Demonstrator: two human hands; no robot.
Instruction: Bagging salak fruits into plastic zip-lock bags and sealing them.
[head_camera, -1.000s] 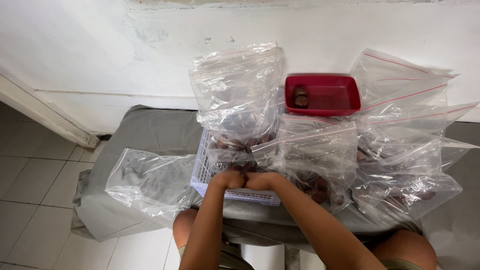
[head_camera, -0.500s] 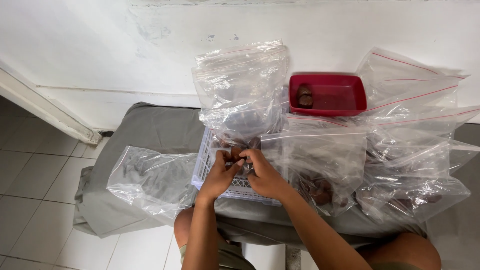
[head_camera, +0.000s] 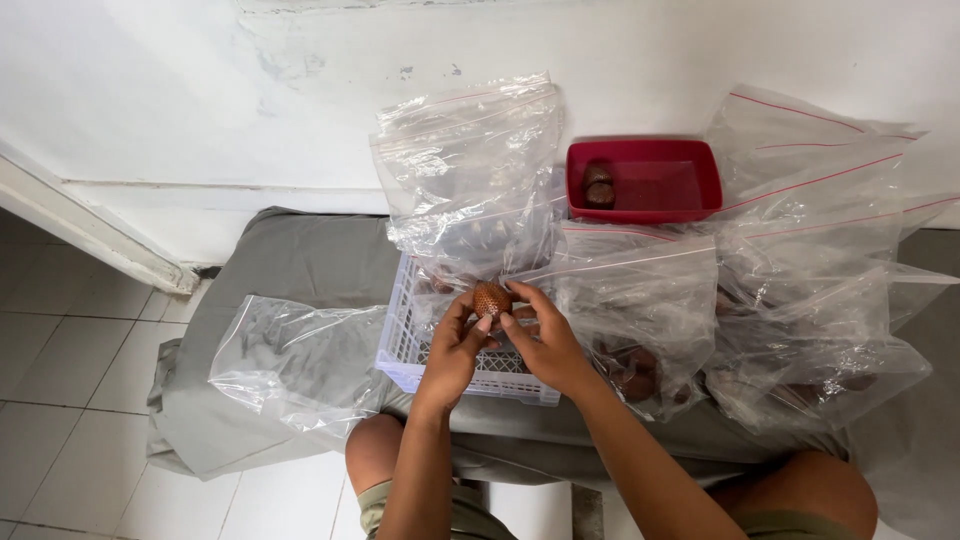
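Observation:
My left hand (head_camera: 452, 352) and my right hand (head_camera: 545, 338) together hold a small brown scaly fruit (head_camera: 491, 298) by the fingertips, just above a white slotted plastic basket (head_camera: 405, 345). A clear zip bag (head_camera: 470, 175) stands in the back of the basket with a few brown pieces showing through it. A red tray (head_camera: 690, 185) behind holds two dark fruits (head_camera: 599, 186) at its left end.
Several clear zip bags with red strips (head_camera: 820, 250) are piled at the right, some with brown fruits (head_camera: 630, 368) inside. A crumpled clear bag (head_camera: 290, 355) lies left of the basket. All rest on a grey cloth-covered surface (head_camera: 300, 260) against a white wall; tiled floor is at the left.
My hands have lifted from the basket's front edge and moved back. The brown fruit, hidden before, now shows between my fingertips.

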